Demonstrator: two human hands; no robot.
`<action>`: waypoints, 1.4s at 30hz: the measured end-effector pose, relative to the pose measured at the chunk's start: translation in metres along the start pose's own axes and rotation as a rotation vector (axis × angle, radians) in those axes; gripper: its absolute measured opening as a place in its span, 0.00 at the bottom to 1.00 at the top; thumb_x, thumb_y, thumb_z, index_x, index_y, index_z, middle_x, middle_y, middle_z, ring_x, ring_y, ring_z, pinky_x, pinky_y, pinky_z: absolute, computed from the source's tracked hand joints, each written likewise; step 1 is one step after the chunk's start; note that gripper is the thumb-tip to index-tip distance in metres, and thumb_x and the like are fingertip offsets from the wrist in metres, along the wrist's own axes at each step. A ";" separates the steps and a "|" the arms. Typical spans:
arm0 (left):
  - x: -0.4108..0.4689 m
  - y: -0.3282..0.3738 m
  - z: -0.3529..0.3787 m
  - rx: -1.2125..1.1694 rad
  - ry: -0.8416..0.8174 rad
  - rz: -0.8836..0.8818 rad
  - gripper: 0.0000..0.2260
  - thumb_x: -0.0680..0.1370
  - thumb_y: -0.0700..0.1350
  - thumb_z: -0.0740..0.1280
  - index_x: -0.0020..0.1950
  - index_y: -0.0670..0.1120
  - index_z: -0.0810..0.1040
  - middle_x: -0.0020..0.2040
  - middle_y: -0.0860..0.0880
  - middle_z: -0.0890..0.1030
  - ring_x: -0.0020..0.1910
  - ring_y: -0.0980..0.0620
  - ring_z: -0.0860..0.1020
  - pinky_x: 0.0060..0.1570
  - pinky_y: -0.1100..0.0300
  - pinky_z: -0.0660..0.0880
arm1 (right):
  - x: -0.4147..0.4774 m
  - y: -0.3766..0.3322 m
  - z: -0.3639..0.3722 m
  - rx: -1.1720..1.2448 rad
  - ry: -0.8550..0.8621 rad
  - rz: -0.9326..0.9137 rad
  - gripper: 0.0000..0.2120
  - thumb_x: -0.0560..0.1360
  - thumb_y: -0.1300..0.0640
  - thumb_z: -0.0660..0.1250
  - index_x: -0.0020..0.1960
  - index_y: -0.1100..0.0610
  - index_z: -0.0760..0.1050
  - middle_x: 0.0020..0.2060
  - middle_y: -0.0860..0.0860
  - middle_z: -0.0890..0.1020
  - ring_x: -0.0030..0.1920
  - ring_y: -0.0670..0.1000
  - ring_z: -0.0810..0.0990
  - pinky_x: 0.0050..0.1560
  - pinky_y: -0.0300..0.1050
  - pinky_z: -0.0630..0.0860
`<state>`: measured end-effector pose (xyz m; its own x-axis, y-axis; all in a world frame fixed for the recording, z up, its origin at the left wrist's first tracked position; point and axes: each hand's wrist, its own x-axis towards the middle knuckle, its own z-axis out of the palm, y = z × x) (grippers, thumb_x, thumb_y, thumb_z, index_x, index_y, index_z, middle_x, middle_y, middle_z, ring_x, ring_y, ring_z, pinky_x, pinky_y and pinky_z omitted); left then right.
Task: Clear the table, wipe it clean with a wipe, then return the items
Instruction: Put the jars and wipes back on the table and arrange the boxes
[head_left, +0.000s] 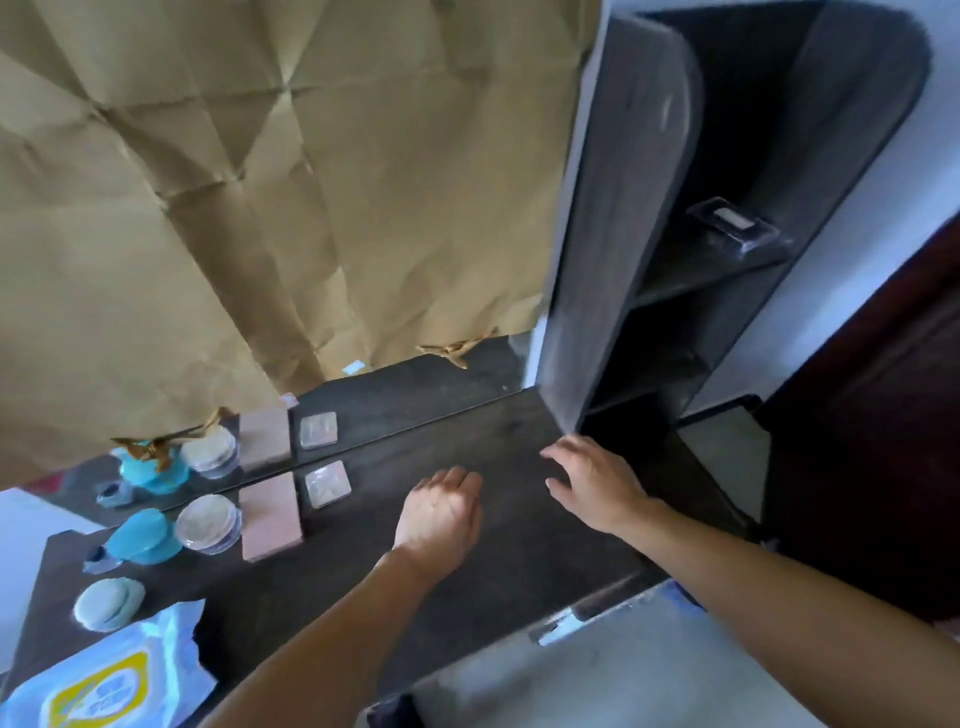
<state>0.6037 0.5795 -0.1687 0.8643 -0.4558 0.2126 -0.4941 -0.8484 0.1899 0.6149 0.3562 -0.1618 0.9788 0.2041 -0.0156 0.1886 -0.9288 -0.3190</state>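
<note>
Both hands are low over the bare right half of the dark desk (519, 525).
- Left hand (439, 512): back up, fingers bent loosely downward. The grip is slack and holds nothing that I can see; no wipe shows under it.
- Right hand (597, 486): fingers spread and relaxed, grip wide and empty, close to the foot of the shelf unit (613, 208).

The items crowd the left end, along the mirror edge: blue bottle (140, 535), clear round jar (208, 522), pink box (270, 514), square compact (327, 483). A round puff (106, 603) lies nearer the front. The wet-wipe pack (104, 675) sits on the near left corner, well apart from both hands.

Judgement: the desk is not yet cleared and no wipe has been drawn.
- Lift the items one at a time, the compact first as it is nearest.
- Take the jar and bottle upright, gripping their sides.
- Park them off the desk; the shelves look usable.
- The pack is soft, so hold it down with one hand while the other pulls a sheet.
</note>
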 end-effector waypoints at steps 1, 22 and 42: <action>0.008 0.019 0.001 -0.013 0.024 0.016 0.07 0.69 0.47 0.58 0.37 0.47 0.74 0.34 0.50 0.75 0.32 0.47 0.77 0.29 0.60 0.72 | -0.010 0.014 -0.012 -0.003 0.029 0.007 0.18 0.75 0.52 0.66 0.63 0.53 0.73 0.59 0.48 0.75 0.61 0.49 0.73 0.54 0.47 0.74; 0.270 0.196 -0.044 -0.273 0.364 0.125 0.11 0.74 0.39 0.65 0.54 0.41 0.79 0.54 0.43 0.76 0.50 0.43 0.75 0.49 0.48 0.77 | 0.010 0.194 -0.206 -0.126 0.474 0.186 0.19 0.74 0.55 0.66 0.65 0.55 0.72 0.57 0.52 0.74 0.58 0.54 0.73 0.50 0.47 0.74; 0.355 0.194 -0.032 -0.103 0.184 -0.294 0.19 0.74 0.39 0.62 0.65 0.44 0.71 0.65 0.44 0.66 0.61 0.42 0.66 0.63 0.51 0.67 | 0.141 0.229 -0.224 -0.240 0.367 0.123 0.26 0.76 0.42 0.59 0.69 0.55 0.65 0.69 0.61 0.68 0.62 0.61 0.70 0.60 0.54 0.67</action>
<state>0.8115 0.2622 -0.0258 0.9443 -0.1321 0.3015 -0.2417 -0.9001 0.3625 0.8136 0.1025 -0.0246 0.9505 0.0052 0.3108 0.0402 -0.9935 -0.1062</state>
